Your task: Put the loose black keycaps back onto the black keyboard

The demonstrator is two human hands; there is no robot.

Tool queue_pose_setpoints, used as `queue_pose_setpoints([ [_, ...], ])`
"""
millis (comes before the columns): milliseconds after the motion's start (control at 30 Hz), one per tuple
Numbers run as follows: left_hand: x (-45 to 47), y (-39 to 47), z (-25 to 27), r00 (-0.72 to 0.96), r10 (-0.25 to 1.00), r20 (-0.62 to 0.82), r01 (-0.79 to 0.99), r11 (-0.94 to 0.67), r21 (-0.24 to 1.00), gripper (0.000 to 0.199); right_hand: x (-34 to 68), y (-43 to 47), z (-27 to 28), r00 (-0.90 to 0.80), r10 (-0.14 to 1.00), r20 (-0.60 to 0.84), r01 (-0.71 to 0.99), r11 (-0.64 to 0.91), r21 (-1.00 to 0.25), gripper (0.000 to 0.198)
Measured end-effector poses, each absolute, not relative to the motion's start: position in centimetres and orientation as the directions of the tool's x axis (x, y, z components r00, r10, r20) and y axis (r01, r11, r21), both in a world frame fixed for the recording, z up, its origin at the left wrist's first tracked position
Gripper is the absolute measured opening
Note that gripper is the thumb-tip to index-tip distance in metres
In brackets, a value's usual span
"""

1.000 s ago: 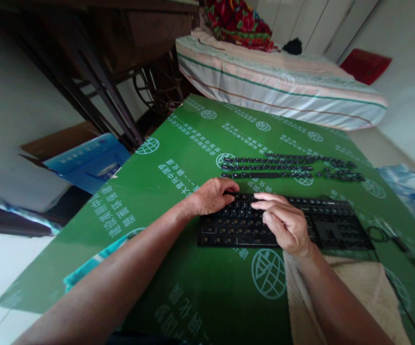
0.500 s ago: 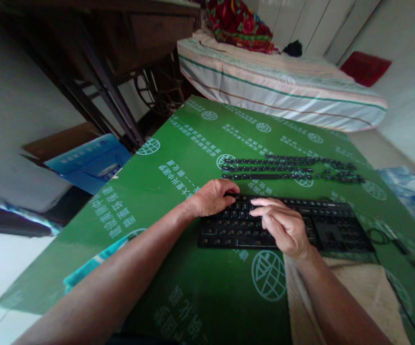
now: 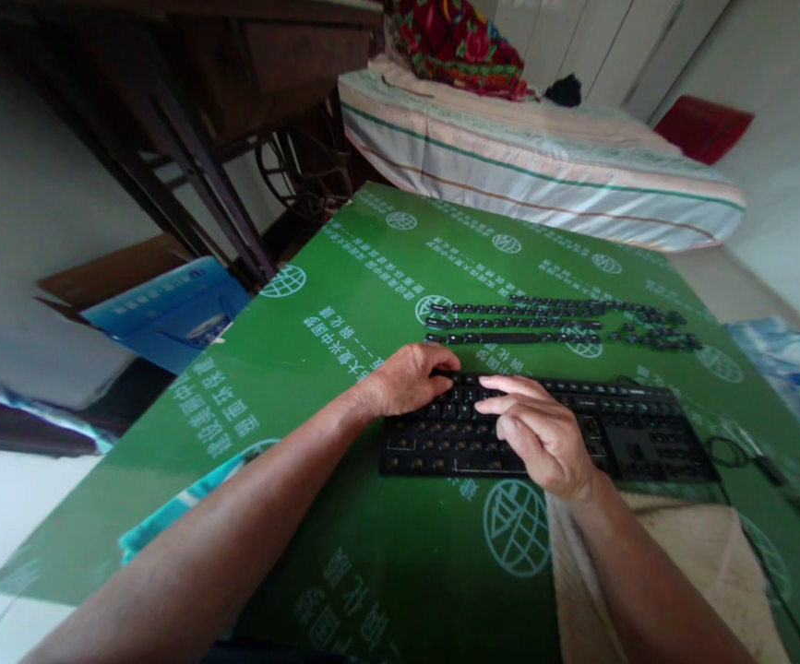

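Note:
A black keyboard [image 3: 483, 461] lies on the green table. Its upper left rows carry keycaps, while the lower rows and the right side show bare key sockets. My left hand [image 3: 410, 380] is closed on the keyboard's back left corner, its fingers curled over the edge. Over the middle keys is my right hand [image 3: 544, 433], palm down. Its index and middle fingers stretch left, apart, with their tips at the keys; the thumb is tucked below and I see nothing held. Beyond the keyboard, loose black keycaps [image 3: 514, 324] lie in rows, with more of them in a heap to the right.
A beige cloth [image 3: 683, 544] lies under my right forearm, and a teal cloth [image 3: 178, 507] by my left forearm. The keyboard's cable [image 3: 724, 452] coils at the right on the green table [image 3: 344, 249]. A bed [image 3: 544, 175] stands behind, a dark wooden sewing-machine table [image 3: 289, 65] at left.
My right hand has shifted very slightly left over the keys. My left hand keeps its hold on the keyboard corner, and the view has moved a little.

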State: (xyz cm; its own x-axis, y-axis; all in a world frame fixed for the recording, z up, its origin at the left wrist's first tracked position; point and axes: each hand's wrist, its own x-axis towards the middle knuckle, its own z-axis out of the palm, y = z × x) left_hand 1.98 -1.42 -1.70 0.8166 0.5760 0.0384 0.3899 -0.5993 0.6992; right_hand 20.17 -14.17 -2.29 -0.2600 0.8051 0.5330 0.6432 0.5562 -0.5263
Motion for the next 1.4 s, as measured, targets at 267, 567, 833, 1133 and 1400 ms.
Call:
queue_pose_setpoints([
  [267, 2.1, -1.5, -1.8, 0.817, 0.575, 0.043, 0.390, -0.606, 0.693, 0.024, 20.3, -14.2, -2.3, -0.240, 0.792, 0.561, 0.644, 0.562, -0.518, 0.023],
  [567, 2.1, -1.6, -1.5, 0.813, 0.581, 0.043, 0.398, -0.608, 0.687, 0.023, 19.7, -14.0, -2.2, -0.302, 0.777, 0.553, 0.659, 0.589, -0.467, 0.017],
  [833, 2.2, -1.6, -1.7, 0.813, 0.581, 0.041, 0.403, -0.611, 0.681, 0.024, 19.4, -14.1, -2.1, -0.331, 0.790, 0.516, 0.664, 0.584, -0.468, 0.021],
  [1133, 2.2, -1.7, -1.4, 0.814, 0.580, 0.036, 0.407, -0.612, 0.678, 0.023, 20.1, -14.0, -2.4, -0.295, 0.787, 0.542, 0.681, 0.571, -0.459, 0.018],
  [1400, 2.2, -1.6, -1.5, 0.815, 0.578, 0.033, 0.409, -0.615, 0.674, 0.022, 19.9, -14.2, -2.2, -0.273, 0.785, 0.556, 0.676, 0.568, -0.469, 0.019],
])
